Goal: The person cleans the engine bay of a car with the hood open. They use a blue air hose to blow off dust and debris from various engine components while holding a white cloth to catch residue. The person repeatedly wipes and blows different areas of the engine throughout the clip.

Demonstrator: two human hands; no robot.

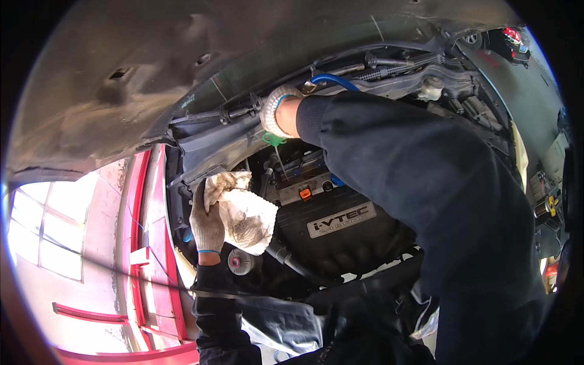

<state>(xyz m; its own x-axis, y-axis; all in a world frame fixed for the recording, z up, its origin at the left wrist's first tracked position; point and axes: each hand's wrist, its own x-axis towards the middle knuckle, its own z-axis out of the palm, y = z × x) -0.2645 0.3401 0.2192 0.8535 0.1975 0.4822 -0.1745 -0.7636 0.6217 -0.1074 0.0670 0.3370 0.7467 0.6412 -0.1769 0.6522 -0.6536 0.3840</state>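
Note:
My left hand (pixel 208 224), in a whitish knit glove, grips a crumpled, brown-stained white rag (pixel 246 219) at the left side of the engine bay. Higher up, my gloved right hand (pixel 281 111) is closed beside the cowl at the back of the bay. A blue hose (pixel 336 79) with a metal fitting (pixel 309 87) runs up to it, and a green tool part (pixel 274 140) with a thin tube pointing down shows beneath it. My right fingers are mostly hidden. Below lies the black engine cover (pixel 347 234), partly covered by my right sleeve.
The raised hood (pixel 109 91) hangs over the bay. A thin dark rod (pixel 152 281) crosses at the lower left. A round cap (pixel 239 261) sits below the rag, and an orange piece (pixel 305 193) on the engine. A grey cover (pixel 283 322) drapes the front edge.

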